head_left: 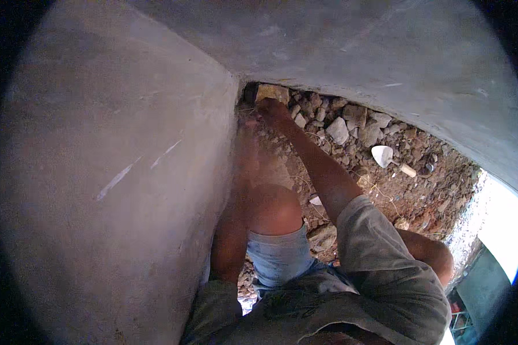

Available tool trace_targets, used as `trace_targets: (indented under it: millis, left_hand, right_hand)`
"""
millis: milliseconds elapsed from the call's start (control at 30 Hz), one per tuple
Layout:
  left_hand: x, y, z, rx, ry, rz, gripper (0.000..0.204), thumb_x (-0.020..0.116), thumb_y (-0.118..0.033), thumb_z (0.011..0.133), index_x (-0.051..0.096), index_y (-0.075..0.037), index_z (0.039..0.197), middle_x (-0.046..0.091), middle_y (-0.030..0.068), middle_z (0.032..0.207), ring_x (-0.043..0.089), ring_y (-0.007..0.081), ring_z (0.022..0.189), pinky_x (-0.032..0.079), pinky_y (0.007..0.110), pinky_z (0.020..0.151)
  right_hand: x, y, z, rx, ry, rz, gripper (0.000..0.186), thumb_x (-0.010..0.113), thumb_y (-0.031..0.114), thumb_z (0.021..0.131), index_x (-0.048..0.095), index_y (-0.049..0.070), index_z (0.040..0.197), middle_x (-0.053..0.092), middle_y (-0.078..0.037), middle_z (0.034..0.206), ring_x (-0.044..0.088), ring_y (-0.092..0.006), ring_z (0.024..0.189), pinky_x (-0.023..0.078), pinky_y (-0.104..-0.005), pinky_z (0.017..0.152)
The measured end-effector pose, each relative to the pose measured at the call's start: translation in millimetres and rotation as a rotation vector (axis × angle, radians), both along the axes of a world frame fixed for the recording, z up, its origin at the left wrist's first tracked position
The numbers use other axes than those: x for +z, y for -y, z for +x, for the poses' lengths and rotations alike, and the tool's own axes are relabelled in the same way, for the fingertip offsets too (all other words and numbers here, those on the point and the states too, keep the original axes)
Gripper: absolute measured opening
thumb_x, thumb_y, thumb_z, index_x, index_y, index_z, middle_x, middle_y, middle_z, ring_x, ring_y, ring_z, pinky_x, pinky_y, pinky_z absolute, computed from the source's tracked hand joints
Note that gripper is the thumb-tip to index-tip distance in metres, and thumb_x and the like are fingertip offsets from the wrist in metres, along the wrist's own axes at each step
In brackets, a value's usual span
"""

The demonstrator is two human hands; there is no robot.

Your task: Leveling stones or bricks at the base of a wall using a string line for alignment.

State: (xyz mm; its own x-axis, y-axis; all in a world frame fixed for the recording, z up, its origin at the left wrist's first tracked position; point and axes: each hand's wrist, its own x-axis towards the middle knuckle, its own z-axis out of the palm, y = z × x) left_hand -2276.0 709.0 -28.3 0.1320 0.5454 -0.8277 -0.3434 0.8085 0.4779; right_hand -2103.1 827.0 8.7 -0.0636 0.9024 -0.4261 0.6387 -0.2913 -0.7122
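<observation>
My right hand point(270, 109) is at a squarish tan stone point(275, 92) in the corner between two walls, fingers curled against its lower edge. My left hand point(250, 122) is just below and left of it, smeared and dim, so its fingers are unclear. Broken grey stones point(338, 130) and rubble lie right of the hands along the wall foot. A trowel point(382, 155) with a pale blade and wooden handle lies on the dirt farther right. My bent knees are below.
A grey plastered wall point(109, 144) rises close on my left, and another point(385, 46) crosses ahead. Dirt and loose rubble point(420, 201) fill the strip to my right, up to a bright white edge point(492, 213). A greenish surface point(483, 287) shows at the lower right.
</observation>
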Motion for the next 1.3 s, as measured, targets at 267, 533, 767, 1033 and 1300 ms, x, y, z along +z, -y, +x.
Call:
trace_targets:
  millis: [267,533,767,1033,1300]
  left_hand:
    - [-2,-63,-35,-0.6,-0.798,0.445,0.029,0.056,-0.026,0.089,0.056,-0.009,0.112,0.056,0.0079,0.107,0.056,0.0243,0.098,0.044,0.034,0.082]
    - [46,-63,8,-0.286,-0.73,0.692,0.025,0.048,-0.034,0.094,0.061,-0.013,0.092,0.056,0.0003,0.074,0.051,0.0135,0.058,0.041,0.029,0.054]
    - [-11,-80,-26,-0.368,-0.719,0.517,0.026,0.046,-0.037,0.095,0.06,-0.015,0.097,0.054,-0.0016,0.072,0.047,0.0112,0.055,0.039,0.027,0.049]
    - [34,-68,26,-0.165,-0.313,0.308,0.027,0.049,-0.042,0.092,0.054,-0.019,0.106,0.047,-0.0051,0.066,0.041,0.009,0.051,0.034,0.025,0.045]
    - [71,-84,23,0.111,-0.127,0.193,0.017,0.052,-0.033,0.093,0.053,-0.019,0.103,0.047,-0.0042,0.072,0.04,0.0078,0.053,0.037,0.024,0.048]
  right_hand:
    - [8,-29,-32,0.197,0.005,0.074,0.027,0.051,0.031,0.09,0.063,0.007,0.099,0.065,-0.015,0.09,0.063,-0.0303,0.082,0.049,-0.0416,0.078]
    - [15,-20,-20,-0.004,-0.117,-0.019,0.028,0.054,0.03,0.091,0.063,0.006,0.103,0.066,-0.01,0.093,0.064,-0.0277,0.09,0.05,-0.0377,0.082]
    - [-6,-23,-20,0.178,-0.587,0.072,0.026,0.063,0.026,0.088,0.063,0.006,0.106,0.067,-0.007,0.094,0.064,-0.0223,0.095,0.052,-0.0349,0.083]
    - [9,-6,6,0.215,-0.162,0.081,0.027,0.066,0.027,0.086,0.063,0.004,0.1,0.067,-0.006,0.092,0.063,-0.0194,0.085,0.051,-0.035,0.074]
    - [20,-15,-10,0.146,0.027,0.077,0.019,0.057,0.02,0.089,0.063,0.006,0.1,0.064,-0.016,0.092,0.062,-0.0273,0.09,0.05,-0.0427,0.076]
